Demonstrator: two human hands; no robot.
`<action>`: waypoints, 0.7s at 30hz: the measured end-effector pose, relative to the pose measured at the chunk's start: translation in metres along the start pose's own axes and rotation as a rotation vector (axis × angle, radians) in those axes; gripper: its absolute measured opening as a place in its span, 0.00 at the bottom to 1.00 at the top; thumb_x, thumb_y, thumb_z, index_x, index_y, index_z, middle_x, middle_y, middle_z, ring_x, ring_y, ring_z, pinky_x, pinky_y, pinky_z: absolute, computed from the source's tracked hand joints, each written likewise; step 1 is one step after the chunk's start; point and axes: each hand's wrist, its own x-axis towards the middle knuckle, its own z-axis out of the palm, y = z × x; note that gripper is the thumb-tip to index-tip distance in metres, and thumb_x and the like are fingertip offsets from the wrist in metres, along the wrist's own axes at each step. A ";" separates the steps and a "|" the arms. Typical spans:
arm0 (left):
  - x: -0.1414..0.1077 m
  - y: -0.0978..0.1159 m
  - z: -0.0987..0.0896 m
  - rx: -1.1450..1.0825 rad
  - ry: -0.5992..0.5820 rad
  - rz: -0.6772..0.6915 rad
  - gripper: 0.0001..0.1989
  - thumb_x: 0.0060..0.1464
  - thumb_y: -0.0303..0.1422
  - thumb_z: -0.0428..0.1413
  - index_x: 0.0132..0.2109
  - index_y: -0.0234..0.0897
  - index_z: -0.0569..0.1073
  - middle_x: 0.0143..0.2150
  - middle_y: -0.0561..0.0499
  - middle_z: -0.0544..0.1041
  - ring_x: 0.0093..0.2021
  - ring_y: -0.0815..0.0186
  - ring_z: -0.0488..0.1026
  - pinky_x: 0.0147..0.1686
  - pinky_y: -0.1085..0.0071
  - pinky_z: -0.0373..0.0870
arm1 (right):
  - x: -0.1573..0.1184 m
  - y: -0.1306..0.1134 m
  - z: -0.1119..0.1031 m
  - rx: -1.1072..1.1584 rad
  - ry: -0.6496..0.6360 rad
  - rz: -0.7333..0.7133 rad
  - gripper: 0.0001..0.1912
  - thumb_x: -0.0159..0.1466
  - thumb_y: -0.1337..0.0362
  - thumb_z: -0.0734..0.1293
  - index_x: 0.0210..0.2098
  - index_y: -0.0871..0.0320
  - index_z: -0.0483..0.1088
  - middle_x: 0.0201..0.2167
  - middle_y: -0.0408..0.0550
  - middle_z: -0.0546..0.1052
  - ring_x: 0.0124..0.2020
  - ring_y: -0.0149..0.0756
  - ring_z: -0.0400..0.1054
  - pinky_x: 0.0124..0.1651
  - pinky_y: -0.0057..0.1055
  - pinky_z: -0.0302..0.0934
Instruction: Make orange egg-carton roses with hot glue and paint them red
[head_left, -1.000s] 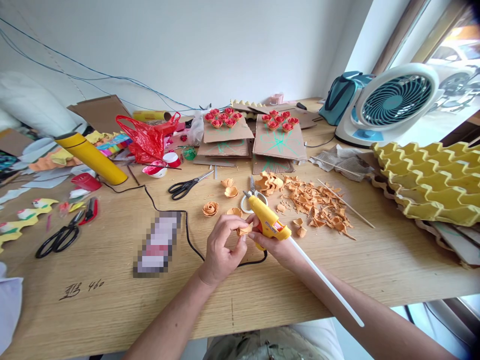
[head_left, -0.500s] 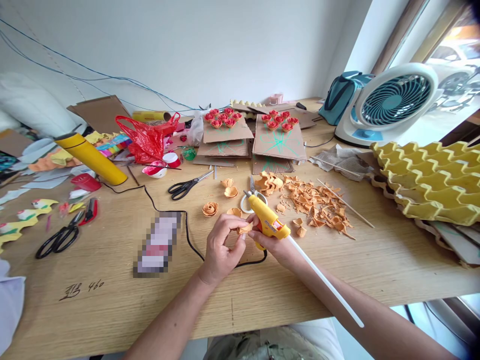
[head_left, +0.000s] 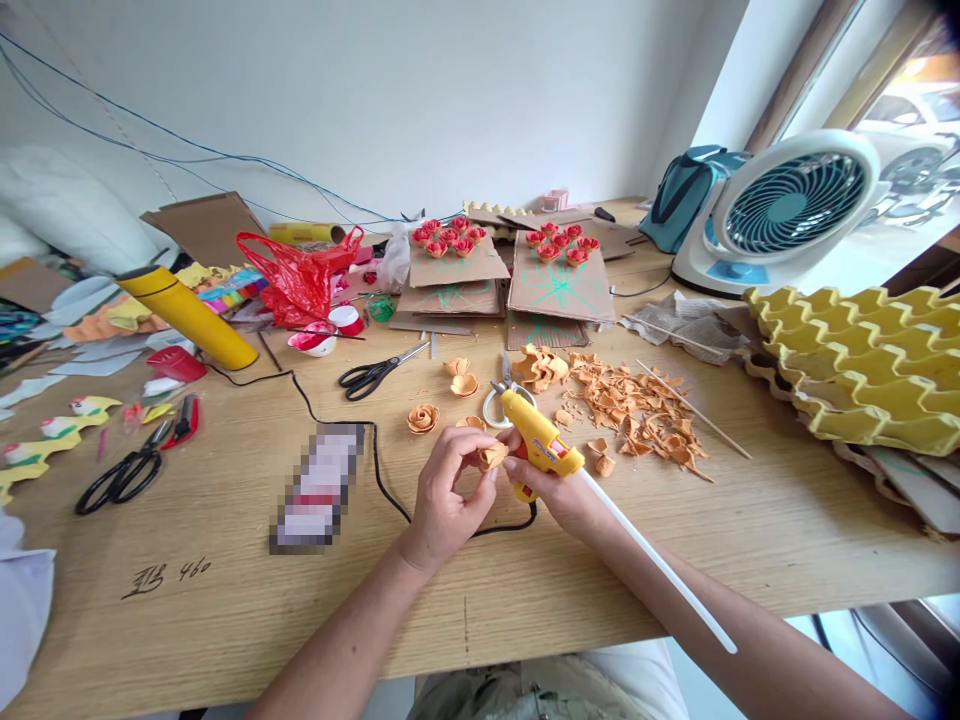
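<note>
Between the thumb and fingers of my left hand (head_left: 452,490) is a small orange paper flower (head_left: 491,457). My right hand (head_left: 559,492) is wrapped round a yellow glue gun (head_left: 538,432), whose nozzle points away from me; a long white glue stick (head_left: 660,562) juts from its back. The right fingertips come close to the flower, and whether they touch it I cannot tell. Just beyond my hands lie a rolled orange rose (head_left: 423,418), an orange petal cup (head_left: 464,385) and white-handled scissors (head_left: 498,408), partly behind the glue gun.
Orange scraps (head_left: 626,400) and a thin stick (head_left: 697,412) spread to the right, before yellow egg trays (head_left: 855,370). Black scissors (head_left: 379,375) lie beyond a blurred-out rectangle (head_left: 319,485). A black cord (head_left: 384,480) runs across the table. Red flowers (head_left: 450,237) stand on cardboard; a fan (head_left: 787,210) stands back right.
The orange flower has turned in my left fingers and shows more of its rounded side. The glue gun stays in my right hand, and the whole view has shifted slightly.
</note>
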 end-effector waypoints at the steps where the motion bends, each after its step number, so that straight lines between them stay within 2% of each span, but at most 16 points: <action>1: 0.001 0.001 0.000 0.014 0.006 0.013 0.16 0.61 0.21 0.55 0.54 0.40 0.71 0.48 0.45 0.73 0.47 0.63 0.74 0.43 0.69 0.78 | 0.000 -0.001 0.000 -0.009 -0.008 0.002 0.14 0.62 0.54 0.73 0.34 0.53 0.66 0.29 0.39 0.66 0.27 0.30 0.59 0.32 0.31 0.57; 4: 0.002 0.002 0.000 0.067 0.026 0.054 0.15 0.60 0.20 0.57 0.52 0.40 0.71 0.45 0.47 0.74 0.43 0.65 0.73 0.40 0.71 0.76 | 0.001 -0.004 -0.001 -0.048 -0.036 -0.023 0.14 0.64 0.52 0.71 0.33 0.54 0.66 0.29 0.41 0.67 0.29 0.32 0.60 0.34 0.32 0.57; 8: 0.004 0.003 -0.001 0.123 0.036 0.081 0.16 0.59 0.20 0.59 0.51 0.39 0.72 0.44 0.47 0.74 0.44 0.65 0.74 0.39 0.71 0.75 | 0.002 -0.004 -0.001 -0.055 -0.067 -0.052 0.16 0.65 0.50 0.71 0.33 0.54 0.68 0.33 0.44 0.69 0.33 0.34 0.63 0.37 0.33 0.59; 11: 0.004 0.003 -0.002 0.149 0.029 0.112 0.16 0.59 0.20 0.58 0.51 0.39 0.72 0.44 0.48 0.74 0.44 0.65 0.74 0.40 0.70 0.76 | 0.002 -0.002 -0.001 -0.044 -0.069 -0.038 0.15 0.65 0.49 0.71 0.34 0.54 0.68 0.33 0.44 0.69 0.33 0.34 0.63 0.36 0.33 0.59; 15: 0.005 0.002 -0.002 0.182 0.021 0.171 0.17 0.59 0.18 0.58 0.52 0.40 0.72 0.44 0.48 0.75 0.46 0.64 0.74 0.43 0.69 0.76 | 0.003 0.001 -0.001 0.000 -0.062 -0.053 0.15 0.63 0.51 0.73 0.33 0.54 0.68 0.34 0.44 0.70 0.35 0.35 0.64 0.39 0.34 0.61; 18: 0.004 0.003 -0.002 0.191 0.019 0.174 0.17 0.59 0.19 0.58 0.52 0.40 0.72 0.45 0.48 0.75 0.47 0.63 0.75 0.45 0.67 0.76 | 0.003 0.002 -0.001 0.060 -0.055 -0.055 0.14 0.61 0.54 0.75 0.34 0.53 0.68 0.38 0.45 0.72 0.41 0.38 0.67 0.46 0.35 0.63; 21: 0.004 0.004 -0.002 0.196 0.013 0.168 0.17 0.59 0.19 0.57 0.52 0.40 0.72 0.46 0.47 0.75 0.47 0.63 0.75 0.46 0.66 0.76 | 0.002 0.001 0.000 0.095 -0.041 -0.023 0.13 0.59 0.57 0.76 0.35 0.52 0.68 0.41 0.45 0.73 0.43 0.38 0.68 0.48 0.36 0.63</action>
